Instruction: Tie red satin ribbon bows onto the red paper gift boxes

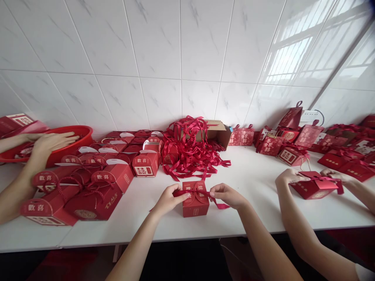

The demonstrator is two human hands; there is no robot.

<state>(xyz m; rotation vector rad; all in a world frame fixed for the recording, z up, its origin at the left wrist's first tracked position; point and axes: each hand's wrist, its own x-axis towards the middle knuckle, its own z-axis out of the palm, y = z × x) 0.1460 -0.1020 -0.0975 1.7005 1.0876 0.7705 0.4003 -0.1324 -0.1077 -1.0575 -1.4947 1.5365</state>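
Note:
A small red gift box (195,205) stands upright on the white table (252,195) in front of me. A red ribbon (205,194) runs across its top flaps. My left hand (168,200) pinches the ribbon at the box's left side, fingers closed. At the box's right side my right hand (227,194) pinches the ribbon's other end, whose tail trails off to the right.
A heap of loose red ribbons (190,146) lies behind the box by an open cardboard carton (218,132). Several folded red boxes (96,175) crowd the left. One person's hands (48,142) reach into a red basin (63,134) at left; another person's hands (288,176) hold a box (315,186) at right.

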